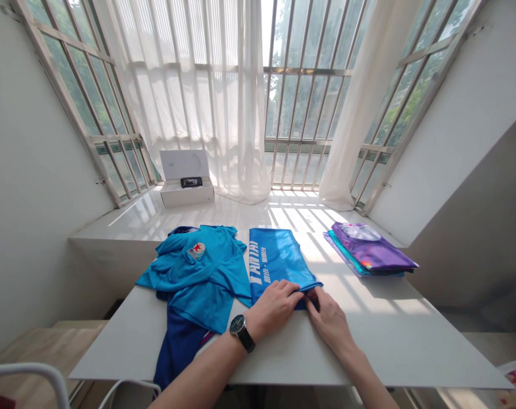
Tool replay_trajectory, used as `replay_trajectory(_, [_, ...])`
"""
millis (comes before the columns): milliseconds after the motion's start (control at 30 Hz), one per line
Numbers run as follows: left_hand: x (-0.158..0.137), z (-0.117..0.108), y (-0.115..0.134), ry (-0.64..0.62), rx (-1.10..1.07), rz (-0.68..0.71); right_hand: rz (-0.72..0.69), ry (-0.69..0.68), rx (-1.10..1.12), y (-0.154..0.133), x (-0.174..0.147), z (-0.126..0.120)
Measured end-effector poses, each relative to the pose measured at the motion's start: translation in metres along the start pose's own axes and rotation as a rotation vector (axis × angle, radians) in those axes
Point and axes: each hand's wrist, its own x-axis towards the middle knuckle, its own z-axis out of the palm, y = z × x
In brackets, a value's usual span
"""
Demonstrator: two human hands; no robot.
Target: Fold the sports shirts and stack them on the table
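A blue shirt point(279, 255) with white lettering lies folded on the white table in front of me. Both hands are at its near right corner. My left hand point(277, 307), with a black-strapped watch on the wrist, has its fingers closed on the shirt's near edge. Beside it, my right hand point(326, 315) pinches the same edge, its fingertips partly under the fabric. To the left, a loose heap of teal shirt point(217, 272) with a round red-star badge rests over a dark blue garment point(179, 341).
A stack of folded clothes, purple shirt point(368, 247) on top, sits at the right. An open white box point(185, 196) holding a black device stands on the window ledge point(244, 213). Sheer curtains point(351, 130) hang before barred windows. A white chair rail point(28, 369) is at lower left.
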Motion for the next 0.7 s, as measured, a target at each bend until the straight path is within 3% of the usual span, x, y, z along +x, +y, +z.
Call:
replay_trajectory(100, [-0.001,0.003,-0.003,-0.018,-0.007,0.034,0.019,0.024,-0.031,-0.002,-0.001,0.0])
replay_trajectory(200, [-0.001,0.005,-0.005,-0.045,-0.037,0.063,0.012,0.17,-0.039,0.001,-0.003,0.002])
replay_trajectory(333, [-0.002,0.002,-0.003,-0.062,-0.076,0.031,-0.206,0.371,-0.156,0.01,-0.007,0.001])
replay_trajectory(500, [-0.003,-0.004,-0.003,-0.102,-0.127,0.023,-0.488,0.21,-0.19,0.019,-0.009,-0.007])
replay_trajectory(600, [-0.005,-0.009,-0.011,-0.137,-0.177,0.042,-0.493,0.092,-0.153,0.019,-0.012,-0.014])
replay_trajectory(700, [-0.008,-0.017,-0.022,-0.201,-0.2,-0.038,-0.447,0.05,-0.147,0.016,-0.017,-0.02])
